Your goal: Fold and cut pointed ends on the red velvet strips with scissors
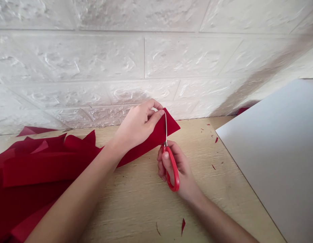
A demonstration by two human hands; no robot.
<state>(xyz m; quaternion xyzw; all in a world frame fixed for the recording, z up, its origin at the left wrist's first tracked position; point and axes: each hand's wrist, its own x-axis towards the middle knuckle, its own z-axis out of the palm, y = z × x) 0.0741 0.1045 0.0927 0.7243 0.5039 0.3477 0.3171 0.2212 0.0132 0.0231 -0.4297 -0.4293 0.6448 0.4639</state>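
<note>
My left hand (141,123) pinches the upper edge of a dark red fabric strip (156,132) between thumb and fingers. The strip's pointed end sticks out to the right of the hand. In my right hand (178,165) is a pair of scissors (174,172) with red handles, held from below with the thumb on a handle. Their blade lies upward across the strip near its pointed end, its tip close to my left thumb. The strip's other end runs left behind my left forearm, where it cannot be told from the rest of the fabric.
A heap of red fabric pieces (42,168) covers the left of the wooden table (136,202). Small red scraps (183,226) lie at the front and right. A large white board (275,141) stands at the right. A white brick-patterned wall (158,57) rises behind.
</note>
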